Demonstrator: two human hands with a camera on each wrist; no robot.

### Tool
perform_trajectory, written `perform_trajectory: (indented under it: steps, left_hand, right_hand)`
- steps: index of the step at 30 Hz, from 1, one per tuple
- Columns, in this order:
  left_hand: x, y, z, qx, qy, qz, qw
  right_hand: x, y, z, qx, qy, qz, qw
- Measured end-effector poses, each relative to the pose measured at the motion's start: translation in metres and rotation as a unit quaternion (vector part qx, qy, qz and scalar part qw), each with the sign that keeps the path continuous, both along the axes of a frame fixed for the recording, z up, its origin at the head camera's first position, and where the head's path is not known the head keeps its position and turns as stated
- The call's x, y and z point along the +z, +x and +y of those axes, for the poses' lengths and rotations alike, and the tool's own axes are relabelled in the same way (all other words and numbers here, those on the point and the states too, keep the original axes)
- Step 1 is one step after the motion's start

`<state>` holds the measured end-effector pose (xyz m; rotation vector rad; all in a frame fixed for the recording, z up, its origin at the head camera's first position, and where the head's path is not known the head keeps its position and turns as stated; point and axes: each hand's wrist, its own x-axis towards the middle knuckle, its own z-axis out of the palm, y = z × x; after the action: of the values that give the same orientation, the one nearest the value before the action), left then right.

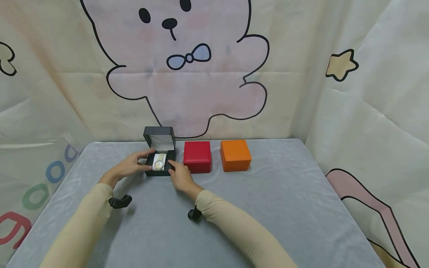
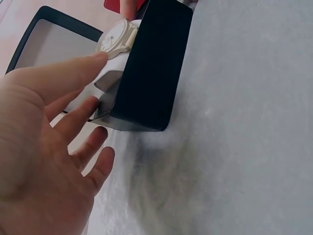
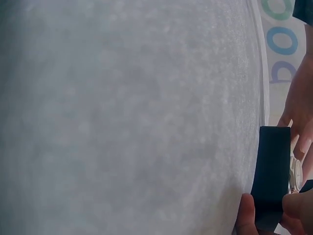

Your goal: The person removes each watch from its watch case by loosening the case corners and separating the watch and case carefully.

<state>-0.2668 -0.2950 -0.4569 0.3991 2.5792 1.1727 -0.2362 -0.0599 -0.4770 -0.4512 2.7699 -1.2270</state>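
A dark watch box (image 1: 159, 173) stands at the back left of the table, its lid (image 1: 161, 131) raised. Inside it sits a wristwatch (image 1: 159, 164) with a pale strap, wrapped round a white cushion (image 2: 115, 65). From the left my left hand (image 1: 130, 164) reaches over the box, fingers spread and fairly straight. Its thumb (image 2: 73, 73) lies right at the watch's edge, and the other fingers extend by the cushion's end. On the other side my right hand (image 1: 182, 176) holds the box's right front corner, thumb in front and a finger over the rim.
Beside the watch box stands a red box (image 1: 197, 157), closed, and right of that a closed orange box (image 1: 235, 155). A light grey cloth covers the table (image 1: 285, 208). Printed curtains (image 1: 295, 74) hang behind and at both sides.
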Motion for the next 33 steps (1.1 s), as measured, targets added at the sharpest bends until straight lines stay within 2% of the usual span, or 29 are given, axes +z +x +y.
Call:
perform_trajectory:
  steps: [7, 16, 20, 28, 33]
  left_hand:
    - [0.006, -0.005, 0.005, -0.022, -0.021, -0.009, 0.9995]
    - [0.008, -0.013, 0.009, -0.009, -0.076, -0.038, 0.9963]
    - [0.01, -0.016, 0.011, -0.015, -0.102, -0.047, 0.9936]
    - [0.016, -0.016, 0.016, -0.044, -0.116, -0.034, 0.9917]
    - [0.017, -0.016, 0.017, -0.053, -0.12, -0.025, 0.991]
  right_hand:
    - [0.001, -0.001, 0.0, -0.002, 0.004, 0.005, 1.0]
    - [0.002, -0.002, 0.0, 0.0, 0.008, 0.008, 0.9999]
    - [0.002, -0.002, 0.001, -0.002, 0.008, 0.002, 1.0]
    - [0.001, -0.003, 0.002, -0.006, 0.012, 0.007, 0.9999]
    - [0.001, -0.003, 0.001, -0.002, 0.012, -0.005, 0.9999]
